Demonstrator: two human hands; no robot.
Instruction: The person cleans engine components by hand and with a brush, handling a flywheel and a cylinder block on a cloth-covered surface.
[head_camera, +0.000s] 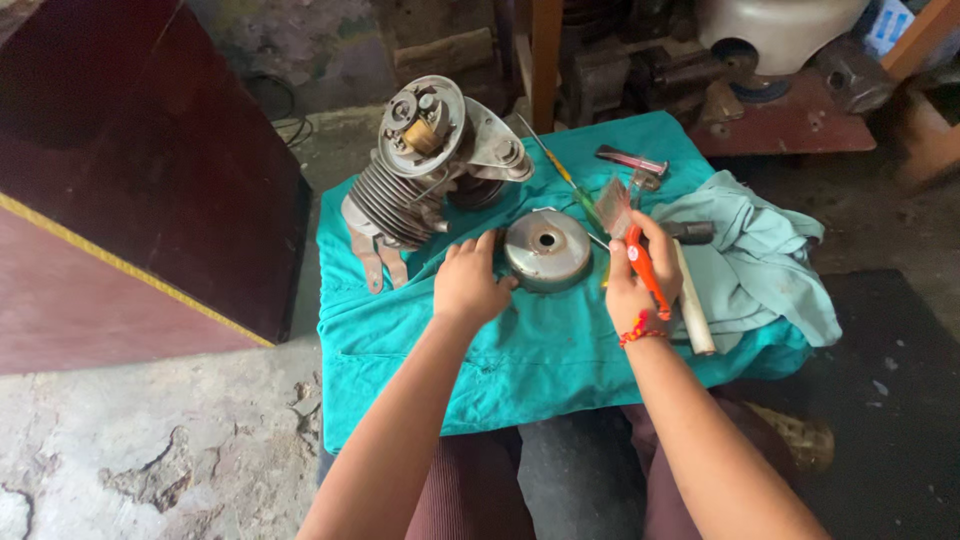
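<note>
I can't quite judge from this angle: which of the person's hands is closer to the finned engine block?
Left. The left hand sits just below and to the right of the finned engine block; the right hand, gripping an orange-handled tool, is farther right, past the round metal cover.

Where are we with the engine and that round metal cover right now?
Done: the round metal cover is off the small finned engine and lies on the teal cloth. In hand: the left hand rests at the cover's edge; the right hand holds an orange-handled brush. Left: the engine's coil plate sits exposed; screwdriver and hammer lie unused.
</note>
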